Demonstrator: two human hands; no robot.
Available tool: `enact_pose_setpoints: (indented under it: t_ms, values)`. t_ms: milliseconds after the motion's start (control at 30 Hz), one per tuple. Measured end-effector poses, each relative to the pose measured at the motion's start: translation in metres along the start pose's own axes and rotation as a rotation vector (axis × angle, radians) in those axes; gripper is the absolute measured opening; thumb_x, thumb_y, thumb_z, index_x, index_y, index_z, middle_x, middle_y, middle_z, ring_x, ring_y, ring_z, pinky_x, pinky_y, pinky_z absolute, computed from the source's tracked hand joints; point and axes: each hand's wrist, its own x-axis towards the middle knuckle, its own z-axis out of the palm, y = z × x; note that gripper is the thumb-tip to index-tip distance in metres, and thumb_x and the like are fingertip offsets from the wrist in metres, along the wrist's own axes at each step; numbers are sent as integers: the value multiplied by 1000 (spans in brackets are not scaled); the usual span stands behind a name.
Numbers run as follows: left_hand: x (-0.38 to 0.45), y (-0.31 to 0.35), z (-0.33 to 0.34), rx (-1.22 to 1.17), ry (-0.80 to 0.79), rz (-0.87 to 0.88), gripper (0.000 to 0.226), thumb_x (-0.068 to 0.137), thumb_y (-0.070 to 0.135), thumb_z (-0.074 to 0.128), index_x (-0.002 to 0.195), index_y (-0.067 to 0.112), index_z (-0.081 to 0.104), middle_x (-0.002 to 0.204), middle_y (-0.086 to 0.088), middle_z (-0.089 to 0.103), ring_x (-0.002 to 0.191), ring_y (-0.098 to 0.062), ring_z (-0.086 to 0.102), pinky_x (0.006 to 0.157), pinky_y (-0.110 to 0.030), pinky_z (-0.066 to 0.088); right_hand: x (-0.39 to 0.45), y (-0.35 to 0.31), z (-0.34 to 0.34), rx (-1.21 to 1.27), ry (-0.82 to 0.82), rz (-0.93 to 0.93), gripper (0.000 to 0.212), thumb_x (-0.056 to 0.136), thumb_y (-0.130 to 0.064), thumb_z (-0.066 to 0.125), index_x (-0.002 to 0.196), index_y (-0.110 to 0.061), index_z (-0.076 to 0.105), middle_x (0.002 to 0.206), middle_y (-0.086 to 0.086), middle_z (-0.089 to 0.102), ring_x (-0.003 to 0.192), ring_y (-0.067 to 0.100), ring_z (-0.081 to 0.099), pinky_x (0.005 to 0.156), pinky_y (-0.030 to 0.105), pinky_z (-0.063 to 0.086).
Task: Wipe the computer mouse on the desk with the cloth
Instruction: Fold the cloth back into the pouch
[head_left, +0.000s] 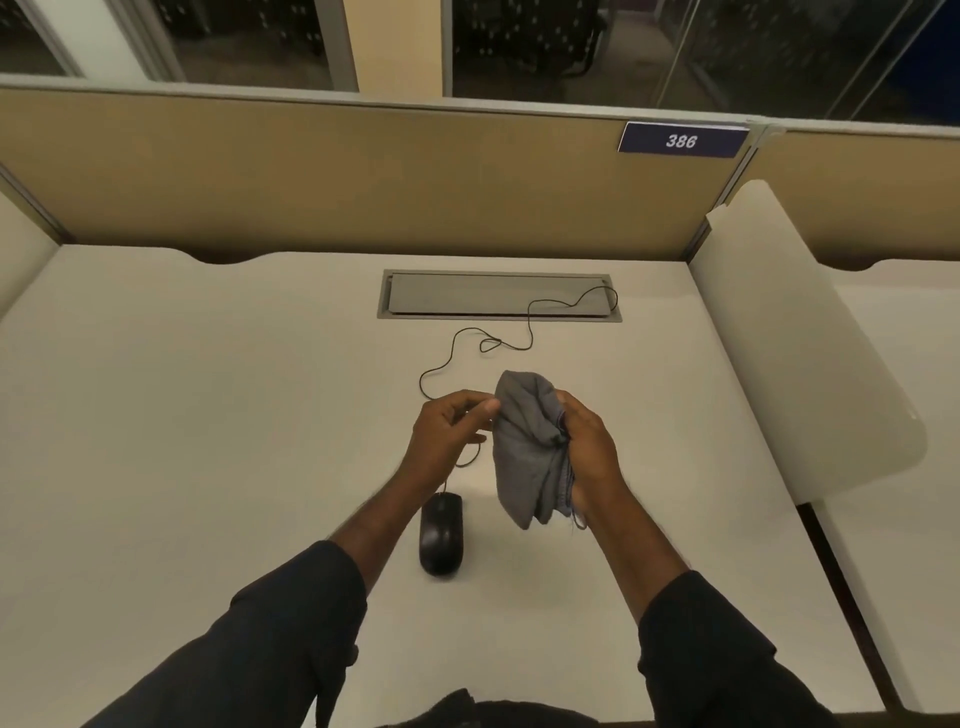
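Observation:
A black wired computer mouse (441, 535) lies on the white desk (182, 441), near the front and a little left of centre. Its thin black cable (519, 332) loops back toward a grey cable hatch. A bunched grey cloth (524, 447) hangs in the air above the desk, just right of the mouse. My right hand (589, 452) grips the cloth along its right side. My left hand (447, 439) pinches the cloth's upper left edge with thumb and fingers. Neither hand touches the mouse.
A grey cable hatch (498, 299) is set into the desk at the back. Tan partition walls (311, 171) enclose the desk, with a blue sign reading 386 (681, 140). A white divider panel (810, 353) stands on the right.

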Motion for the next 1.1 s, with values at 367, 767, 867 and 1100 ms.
enact_pose_setpoints:
  t_ms: [367,767,867,1100]
  values:
    - [10,50,45,24,133,117,12,96,19,67,90,10,70,81,-3,69,76,-13,64,67,-20,55,-4,-57,-9,-201,-146,-171,52,85,-58,56,104,-13,73,98,7,75,92,24,72,73,27,58]
    - [16,69,55,86,359,148,15,96,27,67,103,13,68,97,-2,72,93,-21,69,84,-34,60,-7,-102,-6,-539,-76,-453,13,97,-26,58,94,-29,70,89,-3,73,89,21,69,71,28,61]
    - [11,80,56,-28,218,123,36,102,49,48,98,21,70,94,-1,73,95,-24,69,82,-33,58,-11,-111,3,-541,-48,-511,19,97,-25,59,85,-36,68,79,-12,70,82,13,66,73,31,60]
    - [8,92,47,43,59,272,28,88,36,72,115,33,68,103,13,76,98,-8,72,83,-22,59,-17,-136,12,-484,-129,-536,16,97,-20,58,91,-22,73,81,-7,72,78,10,66,65,27,58]
